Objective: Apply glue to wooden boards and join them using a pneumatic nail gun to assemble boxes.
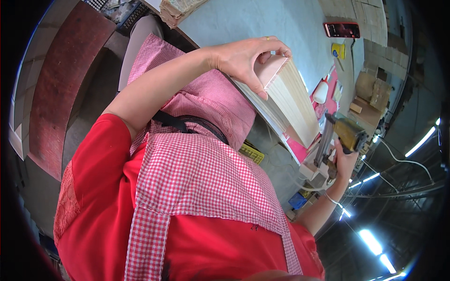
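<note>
A long pale wooden piece [294, 100] with lengthwise ridges, perhaps a box or stacked strips, lies on the blue-grey worktable [276, 21] near its front edge. My left hand [246, 61] grips its left end, thumb on the near edge and bent fingers on the far edge, across a pinkish end face. Off the right end of the wood, my right hand [346, 161] is wrapped round the handle of a nail gun [349, 133] with a yellowish body and dark magazine. The gun is held up, apart from the wood. A pale hose [323, 188] hangs by its handle.
Behind the wood lies a white glue bottle [320, 92] with a red tip on a pink sheet [332, 105]. Farther back are a yellow tape roll [338, 51] and a phone [341, 30]. Cardboard boxes [372, 91] stand at the right; a yellow crate [251, 152] sits below the table.
</note>
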Demonstrator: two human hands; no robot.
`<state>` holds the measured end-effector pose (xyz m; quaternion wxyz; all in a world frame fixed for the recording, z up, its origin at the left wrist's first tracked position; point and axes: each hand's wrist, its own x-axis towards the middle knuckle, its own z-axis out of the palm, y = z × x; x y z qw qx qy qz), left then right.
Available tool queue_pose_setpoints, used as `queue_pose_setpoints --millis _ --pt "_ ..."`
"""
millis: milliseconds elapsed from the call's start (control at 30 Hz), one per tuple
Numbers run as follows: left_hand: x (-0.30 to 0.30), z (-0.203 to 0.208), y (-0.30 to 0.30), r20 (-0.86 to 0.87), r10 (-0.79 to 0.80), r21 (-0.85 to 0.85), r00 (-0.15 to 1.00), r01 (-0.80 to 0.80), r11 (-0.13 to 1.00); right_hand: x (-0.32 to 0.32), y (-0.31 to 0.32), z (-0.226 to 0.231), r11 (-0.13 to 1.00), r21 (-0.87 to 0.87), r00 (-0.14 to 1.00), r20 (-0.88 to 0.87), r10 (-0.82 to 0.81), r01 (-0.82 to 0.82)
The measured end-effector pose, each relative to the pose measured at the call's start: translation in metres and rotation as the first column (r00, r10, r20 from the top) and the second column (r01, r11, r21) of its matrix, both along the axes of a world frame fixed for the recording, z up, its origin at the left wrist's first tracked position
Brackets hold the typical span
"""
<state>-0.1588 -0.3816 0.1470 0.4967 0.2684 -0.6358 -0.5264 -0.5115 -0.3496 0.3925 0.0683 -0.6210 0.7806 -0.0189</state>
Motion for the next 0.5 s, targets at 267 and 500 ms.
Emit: queue_pose_setpoints --millis 267,500 --pt "-0.001 0.001 -0.001 -0.023 -0.005 0.006 1.0 0.005 1.0 0.083 -0.033 -0.005 0.919 0.043 0.905 0.199 0.376 -0.391" --pt "-0.003 -0.002 -0.001 -0.045 0.009 -0.015 0.999 -0.01 1.0 0.124 -0.049 0.001 0.884 0.157 0.891 0.196 0.408 -0.44"
